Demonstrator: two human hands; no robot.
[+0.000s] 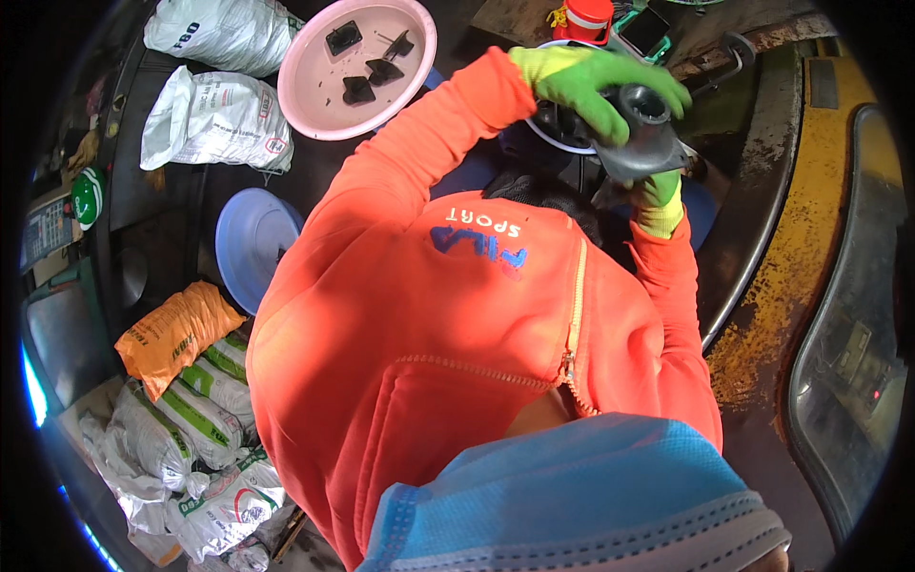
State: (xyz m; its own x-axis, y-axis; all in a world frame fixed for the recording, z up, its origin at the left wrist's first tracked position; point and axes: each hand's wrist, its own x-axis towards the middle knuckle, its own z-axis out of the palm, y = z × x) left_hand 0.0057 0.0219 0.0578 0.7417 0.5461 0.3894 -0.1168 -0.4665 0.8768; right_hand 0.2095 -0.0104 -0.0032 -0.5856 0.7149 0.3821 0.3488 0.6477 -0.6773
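Note:
In front of me I hold up a black moulded part (637, 160) with a round, open collar on a flared, square-edged base; it looks like rubber. My left hand (596, 84), in a green and yellow glove, curls its fingers around the collar end. From below, my right hand (660, 195), gloved alike, grips the base; the part hides some of its fingers. Under my left hand stands a white-rimmed basin (539, 132) with more dark pieces in it, partly covered by my glove and sleeve.
A pink basin (303, 91) holds several black moulded pieces (384, 71). Left of me are a blue basin (250, 243), white sacks (217, 119) and an orange sack (176, 334). A red-lidded container (586, 17) stands beyond my hands. Rusty yellow machinery (772, 324) borders my right side.

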